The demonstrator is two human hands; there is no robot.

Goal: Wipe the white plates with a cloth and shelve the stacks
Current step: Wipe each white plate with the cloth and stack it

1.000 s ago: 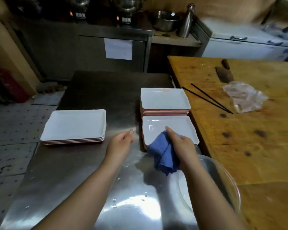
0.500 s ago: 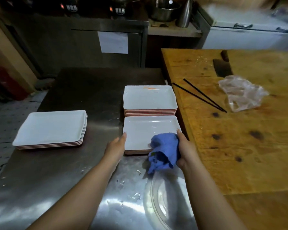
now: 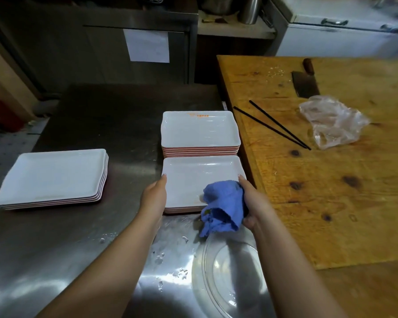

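Steel counter [image 3: 83, 237]: carries three stacks of white rectangular plates; none shelved yet, by the look of it.
Left stack [image 3: 53, 177]: stands apart, possibly the wiped ones.
Far stack [image 3: 200, 131]: just behind the near one, likely waiting.
Near stack [image 3: 193, 180]: being handled now.
Left hand [image 3: 154, 198]: fingers extended against the near stack's left edge, steadying it.
Right hand [image 3: 251, 203]: bunches the blue cloth [image 3: 223, 210] against the stack's right front corner.

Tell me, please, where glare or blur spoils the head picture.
Head view: glare on the wet steel counter near the clear lid; soft blur on the white freezer at the top right; the plates and blue cloth are sharp.
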